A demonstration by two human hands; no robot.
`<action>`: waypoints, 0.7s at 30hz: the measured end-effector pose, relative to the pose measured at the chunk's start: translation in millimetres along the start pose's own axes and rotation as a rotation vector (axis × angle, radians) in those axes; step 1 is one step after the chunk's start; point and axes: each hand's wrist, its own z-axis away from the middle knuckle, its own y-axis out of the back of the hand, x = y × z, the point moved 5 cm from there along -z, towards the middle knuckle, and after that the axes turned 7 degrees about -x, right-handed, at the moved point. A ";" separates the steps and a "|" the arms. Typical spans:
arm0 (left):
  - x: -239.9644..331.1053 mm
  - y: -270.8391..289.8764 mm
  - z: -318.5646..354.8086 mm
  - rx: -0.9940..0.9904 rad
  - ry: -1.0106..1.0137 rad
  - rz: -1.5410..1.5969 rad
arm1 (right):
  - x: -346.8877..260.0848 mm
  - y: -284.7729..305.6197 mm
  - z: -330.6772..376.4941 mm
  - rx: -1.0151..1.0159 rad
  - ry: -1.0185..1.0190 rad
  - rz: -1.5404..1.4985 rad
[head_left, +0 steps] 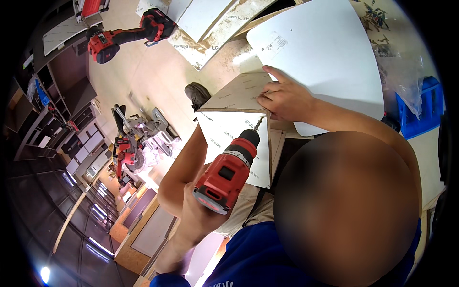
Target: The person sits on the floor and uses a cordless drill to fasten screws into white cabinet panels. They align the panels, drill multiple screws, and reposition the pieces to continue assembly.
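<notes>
My left hand (198, 217) grips a red cordless drill (222, 177) with a black chuck. Its bit (258, 123) points at the upper right corner of a white film-covered board (224, 134); whether the tip touches cannot be made out. That board meets a beige printed board (239, 91) along an edge, forming a box-like corner. On the right side of the beige board, my right hand (287, 100) holds the edge, one finger stretched out and the others bent. My right forearm reaches in from the right, partly hidden behind a blurred round patch.
A large white panel (320, 52) lies beyond my right hand. Dusty boards (210, 33) and a second red cordless tool (129, 37) are at the far left. A mitre saw (131, 155) stands left. At right are a blue crate (423, 110), a plastic bag (404, 79) and screws (375, 16).
</notes>
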 end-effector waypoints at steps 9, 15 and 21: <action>-2.3 0.2 1.2 -0.017 -0.170 -0.078 | 2.0 7.1 2.3 -0.060 0.007 -0.130; -5.7 -0.4 0.2 -0.028 -0.148 0.022 | 7.4 25.7 7.8 0.002 0.147 -0.335; -3.8 0.6 0.1 -0.014 -0.185 -0.014 | 11.4 21.2 7.2 -0.076 0.181 -0.454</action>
